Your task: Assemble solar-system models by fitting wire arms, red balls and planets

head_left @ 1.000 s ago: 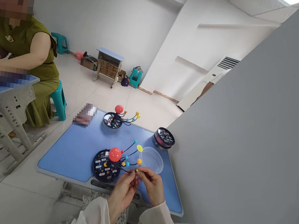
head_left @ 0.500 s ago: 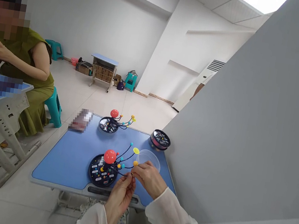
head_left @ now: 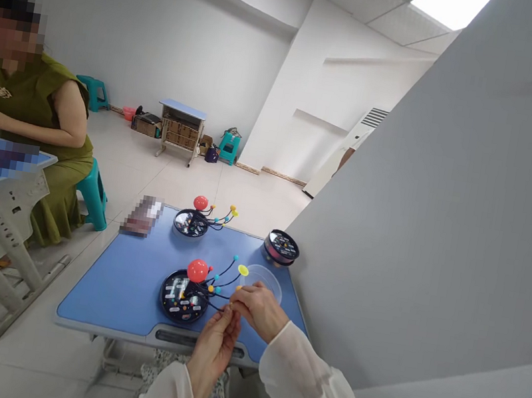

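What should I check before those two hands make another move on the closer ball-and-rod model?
1. Left hand has the black rod near its end: ok, it appears pinched at the fingertips.
2. Piece at the right hand fully seated: cannot tell, fingers hide it.
3. Black base resting on the blue desk: ok.
4. Red ball sitting above the base: ok.
5. Right hand not touching the clear dish: cannot tell, they overlap in view.

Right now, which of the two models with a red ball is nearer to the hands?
The front model on the blue desk: the left hand and right hand meet at one of its dark rods. The rear model stands by the far edge.
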`<state>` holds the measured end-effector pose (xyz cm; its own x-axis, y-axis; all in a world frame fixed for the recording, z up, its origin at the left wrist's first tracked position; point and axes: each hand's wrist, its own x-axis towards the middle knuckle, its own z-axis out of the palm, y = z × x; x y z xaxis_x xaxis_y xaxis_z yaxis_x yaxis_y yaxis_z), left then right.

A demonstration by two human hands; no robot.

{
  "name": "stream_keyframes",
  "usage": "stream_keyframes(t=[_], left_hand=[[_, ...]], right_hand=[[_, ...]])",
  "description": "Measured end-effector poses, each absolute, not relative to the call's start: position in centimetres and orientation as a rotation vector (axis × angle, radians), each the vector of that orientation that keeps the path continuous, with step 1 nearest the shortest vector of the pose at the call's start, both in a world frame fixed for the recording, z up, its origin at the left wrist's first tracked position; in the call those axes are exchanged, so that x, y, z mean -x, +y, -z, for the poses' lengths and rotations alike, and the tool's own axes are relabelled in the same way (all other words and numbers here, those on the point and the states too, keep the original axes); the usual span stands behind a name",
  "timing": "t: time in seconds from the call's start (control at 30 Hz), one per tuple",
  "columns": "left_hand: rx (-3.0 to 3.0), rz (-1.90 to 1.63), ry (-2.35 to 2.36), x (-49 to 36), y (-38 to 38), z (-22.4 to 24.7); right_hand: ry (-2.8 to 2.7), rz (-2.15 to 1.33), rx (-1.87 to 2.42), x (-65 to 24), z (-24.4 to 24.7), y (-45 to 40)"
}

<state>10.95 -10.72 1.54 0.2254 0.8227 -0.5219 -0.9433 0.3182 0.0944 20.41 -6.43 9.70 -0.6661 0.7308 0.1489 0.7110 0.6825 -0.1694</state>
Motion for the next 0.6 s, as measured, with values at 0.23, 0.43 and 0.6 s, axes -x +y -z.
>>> stream_keyframes(t=[0.23, 0.43, 0.6], left_hand=[[0.267, -1.247, 0.54, -11.0, -10.6, -1.4], [0.254, -1.254, 0.547, -11.3, -10.6, -1.1], [0.263, -1.236, 0.551, -11.2, -10.8, -1.7]], right_hand=[[-2.596, -0.173, 1.135, -20.8, -9.0, -6.2], [-2.62, -0.212, 1.064, -22.1, -9.3, -6.3], [-2.755, -0.154, 0.996, -22.1, -10.1, -5.7]])
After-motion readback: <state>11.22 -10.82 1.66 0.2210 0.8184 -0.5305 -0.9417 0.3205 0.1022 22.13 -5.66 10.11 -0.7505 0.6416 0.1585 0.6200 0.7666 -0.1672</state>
